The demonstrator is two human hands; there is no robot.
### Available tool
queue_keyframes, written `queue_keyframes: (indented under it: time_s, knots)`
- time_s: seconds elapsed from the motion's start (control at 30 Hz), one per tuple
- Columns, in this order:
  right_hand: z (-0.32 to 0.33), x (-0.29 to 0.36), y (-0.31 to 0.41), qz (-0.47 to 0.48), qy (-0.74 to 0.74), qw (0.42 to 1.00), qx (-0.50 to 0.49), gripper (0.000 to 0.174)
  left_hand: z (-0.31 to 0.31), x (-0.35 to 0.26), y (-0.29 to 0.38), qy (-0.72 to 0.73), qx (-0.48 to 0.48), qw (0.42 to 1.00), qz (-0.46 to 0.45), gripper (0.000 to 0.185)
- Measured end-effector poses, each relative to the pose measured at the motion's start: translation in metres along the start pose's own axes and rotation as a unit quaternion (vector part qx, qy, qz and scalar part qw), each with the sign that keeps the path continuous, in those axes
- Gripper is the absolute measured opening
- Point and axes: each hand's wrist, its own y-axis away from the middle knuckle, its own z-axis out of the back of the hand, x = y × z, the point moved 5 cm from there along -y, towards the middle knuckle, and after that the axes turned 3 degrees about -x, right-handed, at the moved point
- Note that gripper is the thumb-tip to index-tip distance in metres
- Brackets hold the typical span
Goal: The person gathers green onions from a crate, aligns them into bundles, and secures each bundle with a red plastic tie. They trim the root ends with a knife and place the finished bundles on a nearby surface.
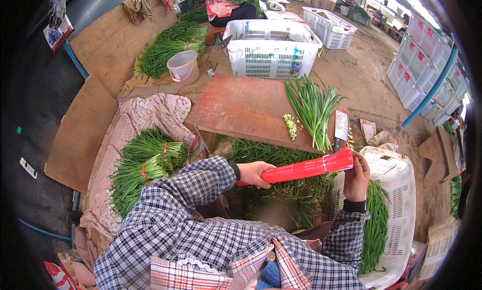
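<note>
A bundle of red printed strips (301, 170), bound near one end, is stretched between my hands over my lap. My left hand (257, 174) grips its left end. At the other end, the fingers of my right hand (357, 177) close on the strips' tips. In front of me stands a low reddish wooden board (241, 109). Loose green garlic chives (314, 111) lie on its right part, with short cut stem pieces (290, 126) beside them. A cleaver (341, 126) with a black handle lies at the board's right edge.
Chive bundles with red ties (150, 158) lie on a cloth at left. A white crate (404, 199) with chives stands at my right. Beyond the board are a bucket (184, 69), a white plastic crate (275, 58) and a seated person (229, 7). Stacked crates (418, 71) stand far right.
</note>
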Motion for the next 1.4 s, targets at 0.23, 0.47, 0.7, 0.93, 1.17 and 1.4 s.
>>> queue_keyframes:
  time_s: [0.23,0.47,0.7,0.93,1.17,1.4]
  knots:
    - [-0.006,0.007,0.002,0.042,-0.073,0.994,0.07,0.021,-0.013,-0.004,0.007,0.109,0.045,0.992,0.033,0.037]
    - [-0.001,0.0,0.001,0.047,-0.074,0.996,0.026,0.014,-0.023,-0.011,0.011,0.191,0.083,0.977,0.052,0.028]
    - [0.008,-0.002,-0.001,0.075,-0.02,0.997,-0.008,0.012,-0.029,-0.012,0.014,0.211,0.106,0.969,0.072,0.028]
    - [0.003,-0.005,-0.001,0.063,-0.024,0.996,-0.058,0.013,-0.029,-0.007,0.011,0.207,0.096,0.972,0.062,0.028]
    - [-0.002,-0.006,-0.003,0.042,-0.014,0.997,-0.069,0.026,-0.025,-0.002,0.004,0.141,0.05,0.987,0.051,0.037]
    - [0.001,-0.009,0.0,0.05,-0.021,0.995,-0.084,0.033,-0.021,-0.001,0.001,0.111,0.012,0.993,0.031,0.052]
